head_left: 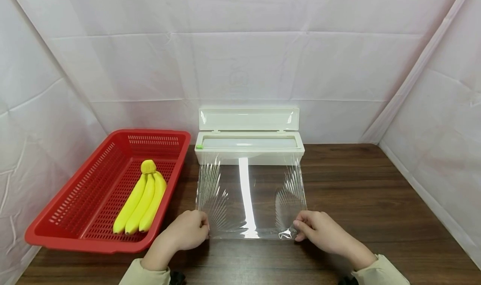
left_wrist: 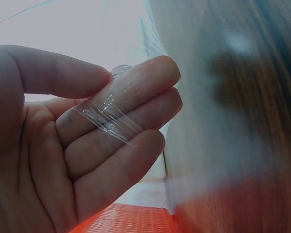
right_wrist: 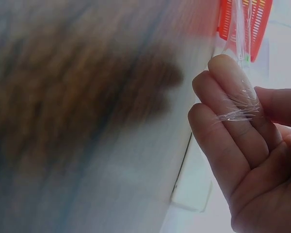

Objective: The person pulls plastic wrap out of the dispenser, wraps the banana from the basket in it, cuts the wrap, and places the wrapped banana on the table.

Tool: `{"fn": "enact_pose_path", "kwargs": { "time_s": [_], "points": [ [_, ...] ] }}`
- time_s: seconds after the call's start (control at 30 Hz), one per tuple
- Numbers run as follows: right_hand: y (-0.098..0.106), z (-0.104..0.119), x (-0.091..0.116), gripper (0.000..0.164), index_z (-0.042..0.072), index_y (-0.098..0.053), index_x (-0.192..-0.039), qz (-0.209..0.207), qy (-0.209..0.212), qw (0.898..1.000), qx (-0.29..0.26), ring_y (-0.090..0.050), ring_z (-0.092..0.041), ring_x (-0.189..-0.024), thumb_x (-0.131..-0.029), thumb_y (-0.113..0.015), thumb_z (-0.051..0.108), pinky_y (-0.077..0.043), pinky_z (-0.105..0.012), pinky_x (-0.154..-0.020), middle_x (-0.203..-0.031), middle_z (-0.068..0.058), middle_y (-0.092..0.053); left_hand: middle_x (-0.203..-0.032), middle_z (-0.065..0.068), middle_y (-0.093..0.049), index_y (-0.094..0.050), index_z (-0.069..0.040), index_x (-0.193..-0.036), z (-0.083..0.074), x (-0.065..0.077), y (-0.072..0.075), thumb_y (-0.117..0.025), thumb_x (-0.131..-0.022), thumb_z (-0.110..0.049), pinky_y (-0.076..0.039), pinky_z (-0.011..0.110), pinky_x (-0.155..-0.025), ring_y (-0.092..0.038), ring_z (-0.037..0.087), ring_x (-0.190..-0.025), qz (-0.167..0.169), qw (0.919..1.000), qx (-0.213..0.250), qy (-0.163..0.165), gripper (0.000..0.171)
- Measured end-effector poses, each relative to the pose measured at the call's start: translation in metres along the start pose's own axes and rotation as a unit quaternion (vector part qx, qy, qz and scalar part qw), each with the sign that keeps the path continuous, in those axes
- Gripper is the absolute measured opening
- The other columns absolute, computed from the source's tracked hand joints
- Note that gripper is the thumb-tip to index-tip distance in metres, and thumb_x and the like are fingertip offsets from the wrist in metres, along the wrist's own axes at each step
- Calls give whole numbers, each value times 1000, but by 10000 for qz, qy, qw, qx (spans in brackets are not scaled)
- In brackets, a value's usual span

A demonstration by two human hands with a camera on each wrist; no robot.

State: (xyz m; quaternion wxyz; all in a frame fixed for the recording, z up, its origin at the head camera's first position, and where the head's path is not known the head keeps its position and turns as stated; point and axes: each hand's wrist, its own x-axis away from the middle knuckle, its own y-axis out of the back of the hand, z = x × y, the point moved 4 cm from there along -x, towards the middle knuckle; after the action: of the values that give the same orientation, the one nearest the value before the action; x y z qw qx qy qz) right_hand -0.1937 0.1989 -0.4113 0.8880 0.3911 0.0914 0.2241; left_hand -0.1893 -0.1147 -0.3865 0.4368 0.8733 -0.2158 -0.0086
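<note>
A clear sheet of plastic wrap (head_left: pixel 259 197) stretches toward me from a white wrap dispenser (head_left: pixel 249 157) whose lid stands raised at the back. My left hand (head_left: pixel 191 230) pinches the sheet's near left corner between thumb and fingers. At the near right corner, my right hand (head_left: pixel 319 230) grips the film the same way. In the left wrist view, crumpled film (left_wrist: pixel 106 114) lies across the fingers below the thumb. Bunched film (right_wrist: pixel 240 111) likewise crosses the right fingers in the right wrist view. The sheet is taut, with creases fanning along both sides.
Left of the dispenser stands a red plastic basket (head_left: pixel 170 136), with a bunch of yellow bananas (head_left: pixel 140 201) in it. A small green piece (head_left: pixel 199 146) sits on the dispenser's left end. White sheeting (head_left: pixel 240 67) encloses the dark wooden table (head_left: pixel 375 193) behind and at both sides.
</note>
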Motion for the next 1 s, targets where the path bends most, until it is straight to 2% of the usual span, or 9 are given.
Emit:
{"fn": "enact_pose_path", "kwargs": {
  "time_s": [0.47,1.0],
  "points": [
    [0,0,4,21,11,-62,-88,136,24,9998,-120,-67,-1,-68,-97,-52,26,-41,-19,-57,-70,8,-71,-62,-6,-60,-59,-12,-66,0,3,-1,-53,-85,-8,-39,26,-51,-52,10,-58,2,10000,10,-94,20],
    [-3,2,8,19,10,-61,-88,254,166,9995,-104,-66,0,-67,-97,-52,25,-44,-20,-60,-70,9,-70,-59,-5,-61,-56,-11,-61,1,5,-2,-54,-83,-7,-38,26,-47,-50,11,-51,97,9999,85,77,22]
  ]
}}
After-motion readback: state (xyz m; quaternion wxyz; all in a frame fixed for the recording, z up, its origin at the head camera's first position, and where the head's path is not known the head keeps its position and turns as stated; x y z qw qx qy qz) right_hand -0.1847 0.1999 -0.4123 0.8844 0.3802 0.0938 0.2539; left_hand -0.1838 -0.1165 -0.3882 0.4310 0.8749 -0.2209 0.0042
